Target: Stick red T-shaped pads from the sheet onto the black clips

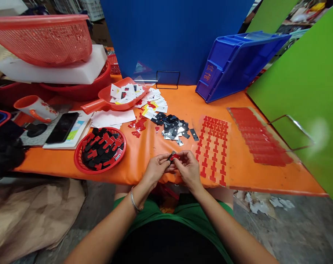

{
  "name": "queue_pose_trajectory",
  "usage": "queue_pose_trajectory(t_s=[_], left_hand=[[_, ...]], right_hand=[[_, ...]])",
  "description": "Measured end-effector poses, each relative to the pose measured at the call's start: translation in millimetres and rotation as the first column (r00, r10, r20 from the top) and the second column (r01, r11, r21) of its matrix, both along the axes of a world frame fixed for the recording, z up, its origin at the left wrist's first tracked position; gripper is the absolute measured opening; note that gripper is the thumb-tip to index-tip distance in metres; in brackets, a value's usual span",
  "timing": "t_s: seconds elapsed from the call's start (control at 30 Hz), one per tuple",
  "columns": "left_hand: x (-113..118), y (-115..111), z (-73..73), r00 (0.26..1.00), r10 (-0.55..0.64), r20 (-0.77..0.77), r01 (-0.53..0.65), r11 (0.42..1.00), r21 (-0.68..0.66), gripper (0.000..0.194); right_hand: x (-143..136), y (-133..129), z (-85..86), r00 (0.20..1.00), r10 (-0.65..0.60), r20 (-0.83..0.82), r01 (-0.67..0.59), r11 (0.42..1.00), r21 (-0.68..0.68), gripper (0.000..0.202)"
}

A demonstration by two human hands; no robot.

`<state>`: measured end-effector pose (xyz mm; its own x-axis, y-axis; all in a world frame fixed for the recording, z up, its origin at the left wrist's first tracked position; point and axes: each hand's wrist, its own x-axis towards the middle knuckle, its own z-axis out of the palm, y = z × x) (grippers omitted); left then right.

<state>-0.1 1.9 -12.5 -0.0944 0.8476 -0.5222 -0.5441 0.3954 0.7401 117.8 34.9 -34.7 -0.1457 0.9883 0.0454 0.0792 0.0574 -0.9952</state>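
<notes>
Close to the table's front edge, my left hand pinches a small black plate. My right hand has its thumb and fingers on a red sticker lying against that plate. The fingers partly cover both pieces. Just beyond my hands lies a loose pile of small black and silvery plates. A clear sheet with rows of red T-shaped stickers is to the right of my right hand. Left of my left hand stands a red basket full of black plates bearing red stickers.
An orange dustpan holds white cards; more cards and red scraps lie beside it. A phone and mug are at left. A blue bin leans at back right, near a red-striped sheet and green panel.
</notes>
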Motion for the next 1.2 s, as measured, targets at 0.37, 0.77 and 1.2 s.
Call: queue_pose_trajectory(t_s=[0.37,0.77,1.2], left_hand=[[1.3,-0.1,0.6,1.000,-0.019,-0.010,0.019,1.000,-0.001,0.020],[1.0,0.2,0.9,1.000,-0.021,-0.003,0.021,1.000,0.015,0.020],[3.6,-0.3,3.9,1.000,0.009,-0.021,-0.009,1.000,-0.004,0.015]], right_hand=[[-0.7,-1.5,-1.8,1.000,-0.008,0.013,0.008,1.000,-0.008,0.015],[-2.3,-2.0,-4.9,0.999,-0.028,0.040,0.028,1.000,0.007,0.015],[-2.3,-4.9,-7.0,0.999,-0.012,0.042,0.011,0.999,0.042,0.014]])
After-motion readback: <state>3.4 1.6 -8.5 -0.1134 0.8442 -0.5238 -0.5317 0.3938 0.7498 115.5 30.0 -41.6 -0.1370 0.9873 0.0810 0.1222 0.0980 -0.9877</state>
